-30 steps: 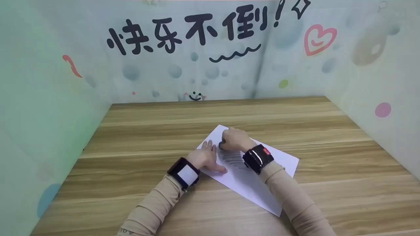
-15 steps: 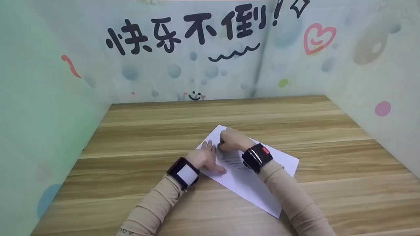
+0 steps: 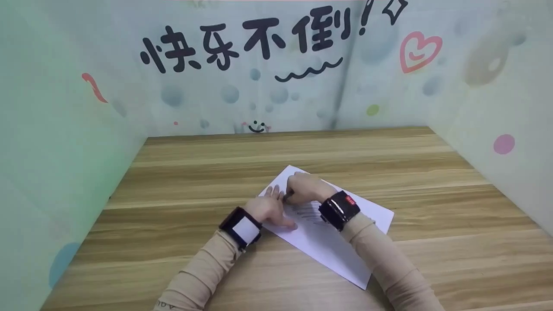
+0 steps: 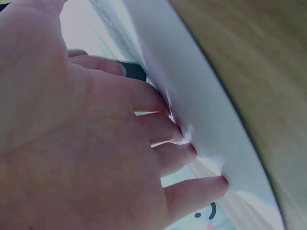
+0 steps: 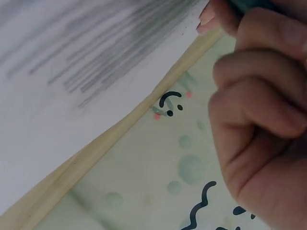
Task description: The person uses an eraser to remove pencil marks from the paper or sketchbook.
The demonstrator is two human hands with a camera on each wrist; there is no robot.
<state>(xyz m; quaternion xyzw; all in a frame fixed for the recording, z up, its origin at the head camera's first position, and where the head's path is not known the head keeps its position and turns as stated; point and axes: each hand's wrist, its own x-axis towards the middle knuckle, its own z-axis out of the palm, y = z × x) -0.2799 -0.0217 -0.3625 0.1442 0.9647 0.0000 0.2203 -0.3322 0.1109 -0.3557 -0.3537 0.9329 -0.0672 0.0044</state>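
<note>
A white sheet of paper (image 3: pixel 337 246) lies at an angle on the wooden table (image 3: pixel 194 172), with grey pencil shading (image 3: pixel 307 211) near its middle. My left hand (image 3: pixel 270 208) lies flat with its fingers spread and presses down the sheet's left edge (image 4: pixel 201 110). My right hand (image 3: pixel 304 186) is curled round a small dark object (image 3: pixel 288 197) and holds it against the paper just above the shading. The left wrist view shows that dark object (image 4: pixel 132 70) beyond my fingertips (image 4: pixel 184 136). In the right wrist view my curled fingers (image 5: pixel 259 115) are beside the grey strokes (image 5: pixel 120 48).
Pale printed walls enclose the table on the left (image 3: pixel 65 142), back (image 3: pixel 259 65) and right (image 3: pixel 497 108). Both sleeves are beige, and each wrist carries a black band (image 3: pixel 339 208). Bare wood surrounds the sheet.
My right hand has shifted slightly left and toward my left hand with the dark object on the paper. The left hand and the sheet have stayed in place.
</note>
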